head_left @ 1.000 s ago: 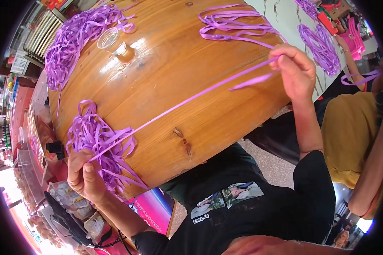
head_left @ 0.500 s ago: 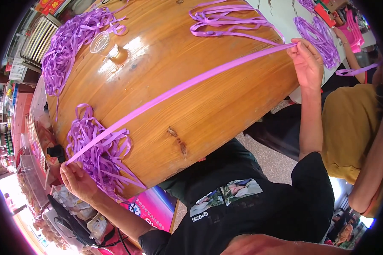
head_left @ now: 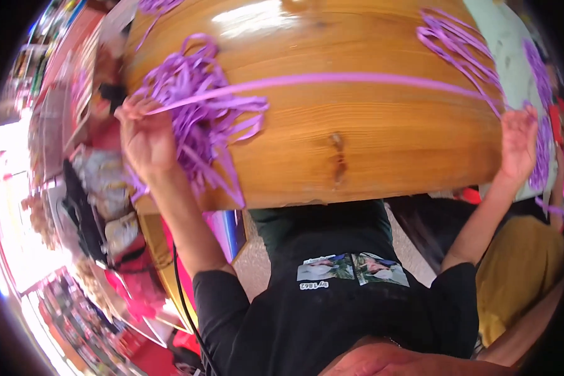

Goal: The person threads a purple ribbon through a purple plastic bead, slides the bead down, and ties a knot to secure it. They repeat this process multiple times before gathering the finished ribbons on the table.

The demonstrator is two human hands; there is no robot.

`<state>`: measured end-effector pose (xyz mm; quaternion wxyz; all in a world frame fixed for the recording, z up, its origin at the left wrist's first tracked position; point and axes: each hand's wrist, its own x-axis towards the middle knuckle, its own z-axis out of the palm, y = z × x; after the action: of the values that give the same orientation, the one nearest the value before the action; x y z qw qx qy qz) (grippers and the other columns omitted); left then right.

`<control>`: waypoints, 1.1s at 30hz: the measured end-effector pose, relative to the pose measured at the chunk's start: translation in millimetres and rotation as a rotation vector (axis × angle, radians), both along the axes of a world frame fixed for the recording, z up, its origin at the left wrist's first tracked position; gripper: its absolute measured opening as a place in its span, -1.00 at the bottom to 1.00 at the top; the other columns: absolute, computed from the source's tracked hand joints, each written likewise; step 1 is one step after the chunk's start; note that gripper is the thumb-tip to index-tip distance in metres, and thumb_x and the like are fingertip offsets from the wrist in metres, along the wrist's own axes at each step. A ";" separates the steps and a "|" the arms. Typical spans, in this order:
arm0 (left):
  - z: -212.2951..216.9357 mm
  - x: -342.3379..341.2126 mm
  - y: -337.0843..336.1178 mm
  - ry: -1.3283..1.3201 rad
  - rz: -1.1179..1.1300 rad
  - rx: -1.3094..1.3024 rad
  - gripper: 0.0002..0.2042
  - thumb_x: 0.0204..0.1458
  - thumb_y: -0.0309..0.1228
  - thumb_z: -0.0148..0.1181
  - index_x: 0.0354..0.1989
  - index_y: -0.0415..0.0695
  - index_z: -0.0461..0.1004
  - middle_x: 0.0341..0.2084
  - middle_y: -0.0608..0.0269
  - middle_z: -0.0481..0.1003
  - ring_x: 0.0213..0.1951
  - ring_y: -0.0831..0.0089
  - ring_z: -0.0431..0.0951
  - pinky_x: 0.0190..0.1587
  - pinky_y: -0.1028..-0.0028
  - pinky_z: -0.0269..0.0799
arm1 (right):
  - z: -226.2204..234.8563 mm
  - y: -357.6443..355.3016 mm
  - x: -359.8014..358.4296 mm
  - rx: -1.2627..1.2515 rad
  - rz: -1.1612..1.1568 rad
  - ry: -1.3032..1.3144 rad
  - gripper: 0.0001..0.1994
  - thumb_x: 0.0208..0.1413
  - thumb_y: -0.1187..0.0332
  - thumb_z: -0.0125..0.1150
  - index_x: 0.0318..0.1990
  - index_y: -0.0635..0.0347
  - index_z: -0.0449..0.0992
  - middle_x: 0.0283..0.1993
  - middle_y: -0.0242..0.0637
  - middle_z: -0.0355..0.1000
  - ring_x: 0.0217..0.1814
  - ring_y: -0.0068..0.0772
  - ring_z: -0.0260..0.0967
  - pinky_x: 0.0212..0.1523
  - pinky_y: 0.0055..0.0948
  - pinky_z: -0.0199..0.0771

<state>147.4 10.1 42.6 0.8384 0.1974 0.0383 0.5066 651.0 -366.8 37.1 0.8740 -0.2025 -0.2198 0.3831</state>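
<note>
A long purple ribbon stretches across above the wooden table, bowing slightly upward in the middle. Its left end is pinched between the fingers of my left hand, at the table's left edge. My right hand grips the other end near the table's right edge; its fingertips are a little blurred. Beneath the ribbon's left part, close to my left hand, lies a tangled heap of purple ribbons. Looser loops of purple ribbon rest on the table at the far right, beyond my right hand.
Part of another purple heap shows at the far left. A pale green surface adjoins the table's right side, with more purple ribbons on it. A person in mustard-coloured clothing sits at my right. Crowded shelves and bags fill the left side.
The view has turned and dropped nearer the table's front edge, so the clear plastic cup is out of sight. Both hands still hold the ribbon, which now runs more level across the view.
</note>
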 end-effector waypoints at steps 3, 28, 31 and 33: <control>6.1 27.4 -15.7 0.109 0.035 0.023 -0.72 0.14 -0.16 0.10 -0.30 -0.15 0.42 -0.59 0.44 0.28 -0.59 0.62 0.09 -0.51 0.57 0.03 | 0.3 -6.5 11.2 -0.140 -0.260 0.027 -0.68 0.25 0.53 -0.05 0.14 0.36 0.26 0.02 -0.17 0.34 0.07 -0.30 0.25 0.28 -0.01 0.06; 20.9 127.5 -119.0 0.641 0.032 0.569 -0.85 0.17 -0.43 0.12 -0.33 -0.27 0.52 -0.54 0.40 0.44 -0.54 0.69 0.25 -0.49 0.67 0.15 | 39.8 167.0 -194.6 -0.202 0.013 -1.007 -0.80 0.09 0.60 0.19 -0.11 0.40 0.50 -0.22 -0.23 0.50 -0.19 -0.50 0.47 -0.14 -0.61 0.47; 18.7 134.3 -121.2 0.642 0.033 0.563 -0.85 0.17 -0.42 0.12 -0.36 -0.25 0.51 -0.49 0.39 0.48 -0.51 0.70 0.28 -0.43 0.68 0.20 | 40.3 164.1 -200.2 -0.237 0.008 -1.023 -0.79 0.06 0.62 0.21 -0.11 0.41 0.50 -0.19 -0.23 0.50 -0.18 -0.50 0.47 -0.14 -0.61 0.47; 16.2 138.6 -124.8 0.623 0.021 0.537 -0.84 0.18 -0.41 0.12 -0.37 -0.25 0.49 -0.47 0.39 0.49 -0.49 0.71 0.29 -0.41 0.69 0.22 | 38.5 163.3 -203.1 -0.284 -0.004 -0.975 -0.78 0.03 0.63 0.23 -0.12 0.41 0.50 -0.19 -0.22 0.49 -0.18 -0.50 0.47 -0.14 -0.61 0.47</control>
<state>286.0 -114.6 58.8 0.7003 0.5526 0.1590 0.4230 447.9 -203.5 75.7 0.6343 -0.4751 -0.5476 0.2685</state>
